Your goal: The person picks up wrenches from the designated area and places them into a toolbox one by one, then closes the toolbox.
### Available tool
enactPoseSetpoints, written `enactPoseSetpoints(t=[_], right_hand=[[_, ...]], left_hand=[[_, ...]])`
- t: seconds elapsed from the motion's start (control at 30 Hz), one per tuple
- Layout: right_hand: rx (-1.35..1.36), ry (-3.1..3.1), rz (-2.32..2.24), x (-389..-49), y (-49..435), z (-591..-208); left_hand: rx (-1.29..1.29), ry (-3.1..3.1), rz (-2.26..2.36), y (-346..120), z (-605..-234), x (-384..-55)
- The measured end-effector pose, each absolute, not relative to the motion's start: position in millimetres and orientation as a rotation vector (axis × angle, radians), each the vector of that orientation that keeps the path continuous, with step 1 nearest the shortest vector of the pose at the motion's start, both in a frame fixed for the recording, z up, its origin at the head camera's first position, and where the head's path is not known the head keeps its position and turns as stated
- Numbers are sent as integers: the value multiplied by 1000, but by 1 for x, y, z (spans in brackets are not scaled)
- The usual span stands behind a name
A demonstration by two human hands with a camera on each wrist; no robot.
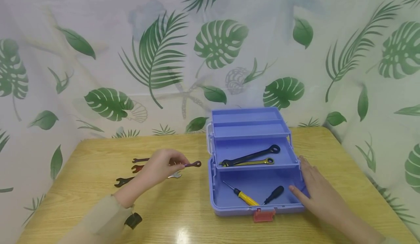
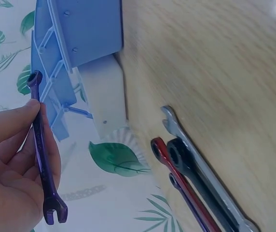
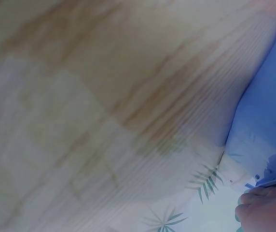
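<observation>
My left hand (image 1: 165,165) pinches a small purple combination wrench (image 2: 42,154) between thumb and fingers, above the table and left of the toolbox. Below it lie a silver wrench (image 2: 205,166), a black wrench (image 2: 196,176), a red wrench (image 2: 184,181) and another small purple wrench (image 2: 188,200), side by side. My right hand (image 1: 323,195) rests against the right side of the blue toolbox (image 1: 226,211), fingers extended. A black wrench (image 1: 252,156) and a gold wrench (image 1: 256,162) sit in its middle tray. In the bottom are a yellow-handled screwdriver (image 1: 246,197) and a black-handled screwdriver (image 1: 273,194).
The toolbox stands open on a wooden table (image 1: 183,215), its tiers fanned back and its red latch (image 1: 264,215) hanging at the front. A leaf-patterned sheet (image 1: 197,76) hangs behind and beside the table.
</observation>
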State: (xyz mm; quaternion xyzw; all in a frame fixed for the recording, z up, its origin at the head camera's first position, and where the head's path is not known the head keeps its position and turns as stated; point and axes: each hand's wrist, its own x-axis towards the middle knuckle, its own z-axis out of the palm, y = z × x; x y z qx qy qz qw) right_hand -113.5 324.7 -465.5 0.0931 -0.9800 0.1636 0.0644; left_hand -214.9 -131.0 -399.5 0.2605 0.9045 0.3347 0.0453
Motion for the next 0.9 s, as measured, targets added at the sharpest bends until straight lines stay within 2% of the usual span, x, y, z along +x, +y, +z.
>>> enactPoseSetpoints(t=[0.9], right_hand=[[288, -2953, 508, -114, 324, -465]], left_hand=[[1062, 2769, 1023, -48, -381, -241]])
